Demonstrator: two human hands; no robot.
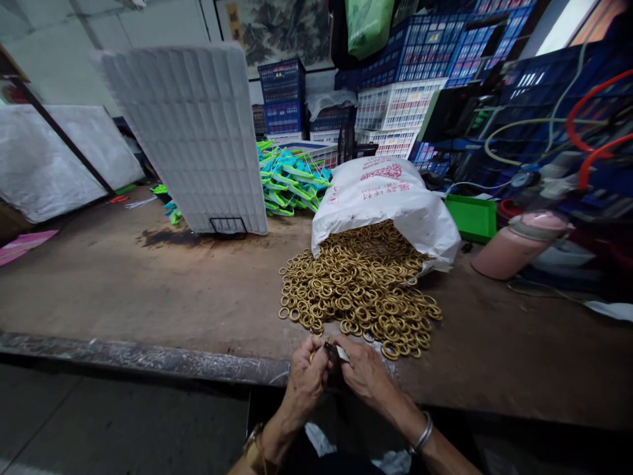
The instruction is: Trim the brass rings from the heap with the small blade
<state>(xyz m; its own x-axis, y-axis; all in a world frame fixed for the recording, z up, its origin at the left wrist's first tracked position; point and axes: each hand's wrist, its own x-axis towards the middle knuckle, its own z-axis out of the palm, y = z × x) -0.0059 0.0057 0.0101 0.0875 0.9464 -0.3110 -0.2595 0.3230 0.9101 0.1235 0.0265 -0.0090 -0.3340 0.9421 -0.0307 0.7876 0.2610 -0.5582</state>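
At the table's front edge my left hand (307, 371) is closed, with a bit of a gold-coloured ring showing between thumb and fingers. Close beside it, my right hand (364, 369) grips a small dark tool with a pale flat part (342, 353); its exact kind is unclear. Both sets of fingertips nearly meet, partly hiding what they hold. Just beyond lies a heap of gold-coloured rings (356, 284), spilling from the mouth of a white woven sack (376, 191) with red print.
Left of the sack stands a tall white padded panel (192, 138) in a black wire stand (227, 227). Behind are green and turquoise plastic pieces (291, 178) and stacked blue crates (281, 86). A pink bottle (519, 244) and green tray (472, 218) are on the right.
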